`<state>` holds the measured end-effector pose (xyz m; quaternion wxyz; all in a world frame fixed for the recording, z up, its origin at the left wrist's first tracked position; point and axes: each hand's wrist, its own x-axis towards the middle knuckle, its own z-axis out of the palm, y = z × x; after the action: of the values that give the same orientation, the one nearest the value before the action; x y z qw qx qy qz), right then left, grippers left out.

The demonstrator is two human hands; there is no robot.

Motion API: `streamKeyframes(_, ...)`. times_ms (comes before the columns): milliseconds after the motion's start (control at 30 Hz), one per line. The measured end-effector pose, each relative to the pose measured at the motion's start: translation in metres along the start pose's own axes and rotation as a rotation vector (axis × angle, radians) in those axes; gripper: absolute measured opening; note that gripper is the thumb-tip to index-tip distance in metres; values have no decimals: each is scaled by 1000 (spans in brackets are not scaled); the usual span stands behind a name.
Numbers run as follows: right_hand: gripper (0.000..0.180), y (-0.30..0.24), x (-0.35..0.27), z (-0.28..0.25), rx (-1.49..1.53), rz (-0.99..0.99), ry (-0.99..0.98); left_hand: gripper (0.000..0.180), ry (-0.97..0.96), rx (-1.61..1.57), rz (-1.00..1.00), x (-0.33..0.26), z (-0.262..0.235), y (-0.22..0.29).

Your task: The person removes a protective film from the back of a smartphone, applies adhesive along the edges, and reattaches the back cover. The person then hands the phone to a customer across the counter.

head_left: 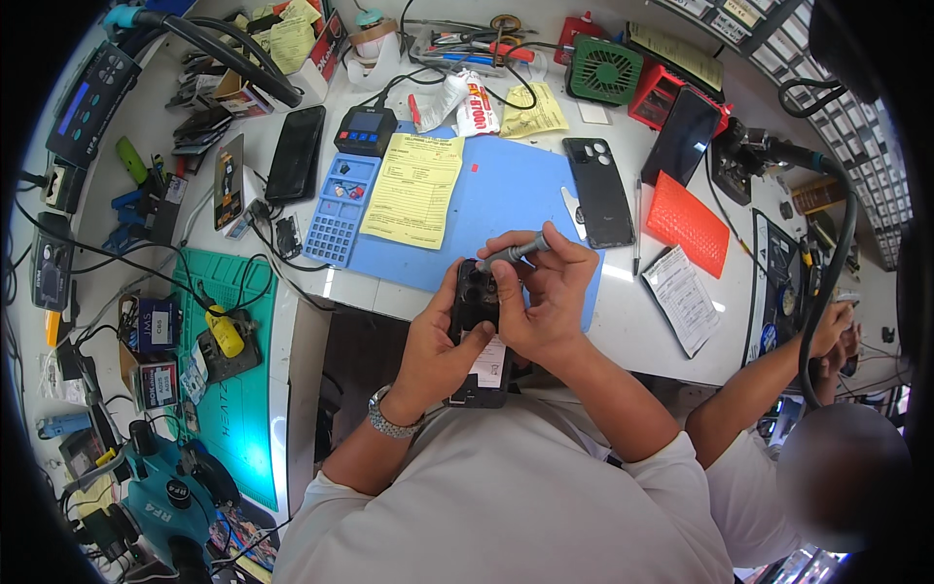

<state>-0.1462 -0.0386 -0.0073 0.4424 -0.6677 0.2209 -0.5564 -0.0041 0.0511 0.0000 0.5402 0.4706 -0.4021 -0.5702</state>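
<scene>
My left hand [435,343] is wrapped round an opened black phone [477,297], holding it upright in front of my body at the bench's front edge. A pale paper label [489,362] lies on the phone's lower half. Between the fingers and thumb of my right hand [541,304] is a slim grey screwdriver [523,251], slanting down to the left. Its lower end meets the phone's upper part by the camera area; the tip itself is too small to make out. A blue work mat [516,180] lies just beyond both hands.
A black phone back cover [600,195], yellow form [413,190] and blue parts tray [341,209] lie beyond. At right are a red padded pouch [688,224] and a co-worker's arm [754,394]. A green mat [233,409] and teal microscope [180,492] stand left.
</scene>
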Motion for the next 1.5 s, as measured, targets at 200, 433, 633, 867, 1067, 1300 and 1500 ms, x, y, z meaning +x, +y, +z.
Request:
streamKeyframes(200, 70, 0, -1, -1, 3, 3, -7, 85, -1, 60, 7, 1, -1, 2)
streamKeyframes(433, 69, -1, 0, -1, 21, -8, -13, 85, -1, 31, 12, 1, -1, -1)
streamKeyframes(633, 64, 1, 0, 1, 31, -40, 0, 85, -1, 26, 9, 1, -1, 0)
streamKeyframes(867, 38, -24, 11, -3, -276, -209, -121, 85, -12, 72, 1, -1, -2, 1)
streamKeyframes(1067, 46, -32, 20, -9, -403, -296, -106, 84, -44, 161, 85, 0, -6, -3)
streamKeyframes(1300, 40, -32, 28, -6, -190, -160, -19, 84, -19, 101, 17, 0, -1, 4)
streamKeyframes(1500, 42, -31, 24, -10, -251, -254, -33, 85, -19, 89, 12, -1, -2, 3)
